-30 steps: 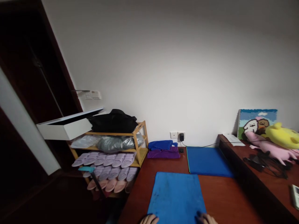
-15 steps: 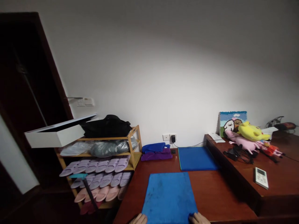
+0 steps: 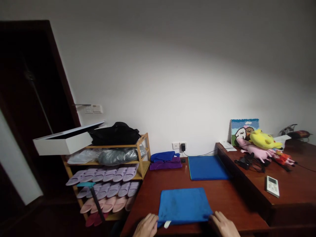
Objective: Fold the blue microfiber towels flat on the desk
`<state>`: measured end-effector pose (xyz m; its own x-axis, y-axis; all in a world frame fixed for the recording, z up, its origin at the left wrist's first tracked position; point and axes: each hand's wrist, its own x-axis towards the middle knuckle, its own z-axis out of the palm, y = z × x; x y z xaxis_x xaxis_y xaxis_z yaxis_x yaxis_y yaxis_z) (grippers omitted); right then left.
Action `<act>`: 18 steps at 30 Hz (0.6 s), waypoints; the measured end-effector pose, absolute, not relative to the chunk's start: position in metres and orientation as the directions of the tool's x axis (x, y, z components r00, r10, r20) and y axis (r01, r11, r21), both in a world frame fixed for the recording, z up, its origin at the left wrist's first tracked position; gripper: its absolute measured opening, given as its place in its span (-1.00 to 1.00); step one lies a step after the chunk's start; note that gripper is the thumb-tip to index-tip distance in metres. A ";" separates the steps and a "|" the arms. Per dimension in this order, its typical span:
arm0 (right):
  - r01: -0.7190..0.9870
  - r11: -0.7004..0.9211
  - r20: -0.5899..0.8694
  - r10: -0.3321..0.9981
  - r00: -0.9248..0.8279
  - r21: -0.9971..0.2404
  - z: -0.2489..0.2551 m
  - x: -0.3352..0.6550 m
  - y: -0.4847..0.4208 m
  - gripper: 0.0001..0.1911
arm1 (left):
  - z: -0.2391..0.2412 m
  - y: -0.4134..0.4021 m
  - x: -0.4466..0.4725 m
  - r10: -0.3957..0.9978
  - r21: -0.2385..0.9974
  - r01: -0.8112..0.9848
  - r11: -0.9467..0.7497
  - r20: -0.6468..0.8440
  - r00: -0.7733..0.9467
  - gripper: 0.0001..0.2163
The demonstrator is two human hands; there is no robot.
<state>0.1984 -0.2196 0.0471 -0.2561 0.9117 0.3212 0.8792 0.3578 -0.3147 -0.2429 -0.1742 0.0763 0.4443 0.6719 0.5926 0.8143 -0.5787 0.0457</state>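
A blue towel [image 3: 184, 204] lies on the reddish wooden table [image 3: 229, 200] right in front of me, with a small white tag at its near edge. My left hand [image 3: 146, 225] grips the towel's near left corner, fingers curled on the cloth. At the near right corner my right hand [image 3: 223, 224] pinches the cloth the same way. The near edge looks lifted and doubled over the rest of the towel.
A second blue towel [image 3: 206, 167] lies flat farther back, beside folded blue and purple cloths [image 3: 165, 160] at the wall. Left stands a wooden rack of slippers [image 3: 111, 184] with a white box [image 3: 61, 143]. A raised desk on the right holds plush toys [image 3: 261, 143] and a remote [image 3: 272, 186].
The view has tilted down a little and both hands now show more fully. The blue towel looks shorter than before, its near edge drawn up and forward by both hands.
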 end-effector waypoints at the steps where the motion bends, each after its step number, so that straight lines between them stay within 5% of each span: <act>1: 0.889 0.330 0.299 0.924 -0.237 -0.317 0.059 0.205 -0.221 -0.53 | 0.089 -0.172 -0.238 0.701 0.099 0.813 -0.574 0.572 0.426 -0.74; 11: 0.862 0.355 0.483 0.862 -0.152 -0.363 0.178 0.266 -0.218 -0.61 | 0.236 -0.156 -0.181 0.855 0.527 0.674 -0.518 0.325 0.404 -0.75; 18: 0.853 0.340 0.533 0.842 -0.088 -0.396 0.225 0.329 -0.210 -0.57 | 0.297 -0.137 -0.137 0.811 0.631 0.533 -0.563 0.298 0.504 -0.77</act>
<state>0.3290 -0.2103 0.2248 -0.0876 0.8416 0.5329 0.8529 0.3398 -0.3964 -0.1367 -0.1366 0.2965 0.5039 0.8107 0.2980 0.5333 -0.5634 0.6310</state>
